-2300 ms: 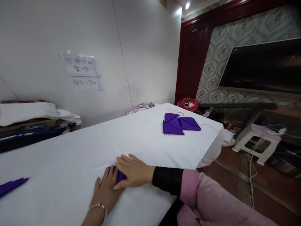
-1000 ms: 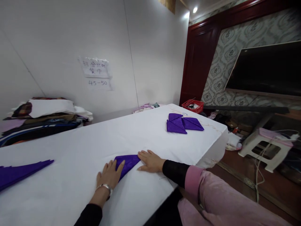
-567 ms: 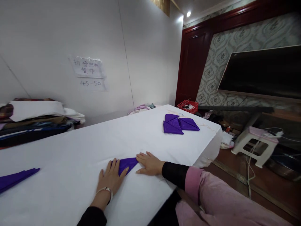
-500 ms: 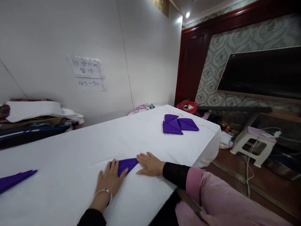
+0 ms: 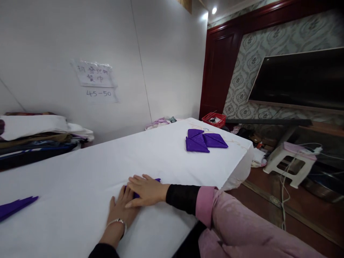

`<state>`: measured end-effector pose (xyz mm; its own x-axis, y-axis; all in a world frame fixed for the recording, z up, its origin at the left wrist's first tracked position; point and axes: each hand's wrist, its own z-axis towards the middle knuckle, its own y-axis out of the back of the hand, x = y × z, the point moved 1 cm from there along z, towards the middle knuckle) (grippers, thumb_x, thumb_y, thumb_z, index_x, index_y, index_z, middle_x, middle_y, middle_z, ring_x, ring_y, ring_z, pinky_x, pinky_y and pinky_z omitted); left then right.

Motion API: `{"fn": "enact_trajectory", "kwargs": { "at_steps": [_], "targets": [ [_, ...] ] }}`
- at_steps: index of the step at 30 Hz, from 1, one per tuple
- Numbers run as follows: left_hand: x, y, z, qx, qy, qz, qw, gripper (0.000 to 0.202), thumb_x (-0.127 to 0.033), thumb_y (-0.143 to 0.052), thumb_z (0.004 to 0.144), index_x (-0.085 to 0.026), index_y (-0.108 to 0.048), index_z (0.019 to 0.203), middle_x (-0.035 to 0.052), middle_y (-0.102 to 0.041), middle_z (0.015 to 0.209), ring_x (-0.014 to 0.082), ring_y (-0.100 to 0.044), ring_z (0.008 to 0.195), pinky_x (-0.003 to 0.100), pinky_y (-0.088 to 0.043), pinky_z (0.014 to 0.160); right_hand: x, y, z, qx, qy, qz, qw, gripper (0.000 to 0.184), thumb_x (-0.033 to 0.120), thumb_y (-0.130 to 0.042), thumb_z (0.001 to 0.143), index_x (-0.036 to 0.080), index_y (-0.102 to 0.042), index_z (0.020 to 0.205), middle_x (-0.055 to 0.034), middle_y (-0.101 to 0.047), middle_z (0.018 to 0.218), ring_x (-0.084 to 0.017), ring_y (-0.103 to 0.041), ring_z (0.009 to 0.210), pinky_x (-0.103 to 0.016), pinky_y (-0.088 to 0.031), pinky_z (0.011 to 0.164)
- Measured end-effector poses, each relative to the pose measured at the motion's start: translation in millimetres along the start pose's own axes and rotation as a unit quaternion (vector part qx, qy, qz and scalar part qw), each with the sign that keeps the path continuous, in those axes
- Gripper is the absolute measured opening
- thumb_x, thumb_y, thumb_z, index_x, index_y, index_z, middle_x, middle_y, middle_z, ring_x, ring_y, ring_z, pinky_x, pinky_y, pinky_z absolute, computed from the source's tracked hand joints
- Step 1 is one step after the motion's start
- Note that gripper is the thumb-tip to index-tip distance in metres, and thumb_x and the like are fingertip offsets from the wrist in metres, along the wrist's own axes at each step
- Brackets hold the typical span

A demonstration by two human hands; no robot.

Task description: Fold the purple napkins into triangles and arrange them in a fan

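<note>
Left hand point(image 5: 125, 208) and right hand point(image 5: 147, 190) lie flat, open, gripping nothing, over 1 purple, pointed, folded cloth point(image 5: 136, 195); long axis runs left-right, right hand nearer the exposed tip point(image 5: 158, 180).

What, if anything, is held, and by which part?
Nothing appears gripped: the left hand and right hand lie flat over the folded purple cloth, one tip showing beyond the right hand.

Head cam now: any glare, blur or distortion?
Head view: ceiling light blown out, glare on the pale wall near its top-right end; head view: left hand and right hand readable, slightly soft; head view: television looks skewed, picture's top-right corner dark.
</note>
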<state>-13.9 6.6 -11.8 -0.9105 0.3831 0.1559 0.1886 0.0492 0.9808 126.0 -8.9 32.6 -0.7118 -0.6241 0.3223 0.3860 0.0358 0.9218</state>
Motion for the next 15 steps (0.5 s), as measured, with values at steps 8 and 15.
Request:
{"fn": "enact_trajectory", "kwargs": {
  "at_steps": [8,15],
  "targets": [
    [0,-0.2,3,-0.007,0.013,-0.022,1.000,0.062,-0.040,-0.023,0.090,-0.017,-0.021,0.147,0.0020,-0.011,0.154,0.0230,-0.009,0.142,0.051,-0.022,0.111,-22,-26,-13,0.034,-0.019,-0.009,0.999,0.077,0.063,-0.038,0.088,0.009,-0.028,0.142,-0.0167,-0.032,0.148,-0.026,-0.026,0.137,-0.044,-0.020,0.111],
    [1,4.5,1,-0.020,0.000,-0.061,0.998,0.052,-0.038,-0.028,0.089,-0.029,-0.042,0.138,0.0018,-0.024,0.152,0.0254,-0.014,0.142,0.055,-0.024,0.109,-31,-19,-32,0.037,-0.037,-0.020,0.998,0.077,0.061,-0.039,0.089,0.007,-0.028,0.142,-0.0161,-0.028,0.150,-0.027,-0.024,0.138,-0.046,-0.019,0.112]
  ]
}}
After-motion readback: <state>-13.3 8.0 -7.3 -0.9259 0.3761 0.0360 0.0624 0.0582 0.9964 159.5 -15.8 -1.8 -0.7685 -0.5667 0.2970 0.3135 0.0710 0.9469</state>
